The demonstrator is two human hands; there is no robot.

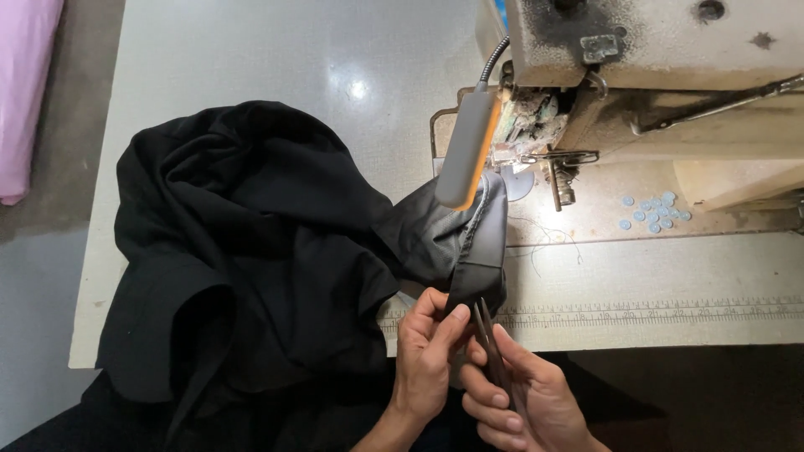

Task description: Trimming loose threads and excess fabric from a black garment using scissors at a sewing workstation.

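We see both hands at the near edge of the sewing table [276, 50], working on the same narrow end of a black garment [251, 243].

The left hand [427, 351] pinches a folded strip of the black garment [481, 259] between thumb and forefinger; the thumb lies on top of the cloth and the other fingers curl beneath it. The right hand [519, 398] is closed around a pair of thread snips [488, 343], a slim dark metal tool whose tips point up and away from the wrist and touch the lower edge of the strip, just beside the left thumb. We cannot tell whether the blades are parted or shut.

From the hands, the strip runs away toward the sewing machine [662, 75], whose needle area lies beyond the fingertips. A grey and orange lamp [467, 151] on a flexible neck hangs over the strip, between the hands and the machine head. The bulk of the garment is heaped to the left of the left hand and spills over the table edge toward the person.

To the right of the right hand, a printed ruler strip [670, 314] runs along the table edge. Farther off on that side, a small cluster of pale blue buttons [655, 212] lies on the machine bed. Far left of the hands, a pink cloth [25, 92] shows off the table.
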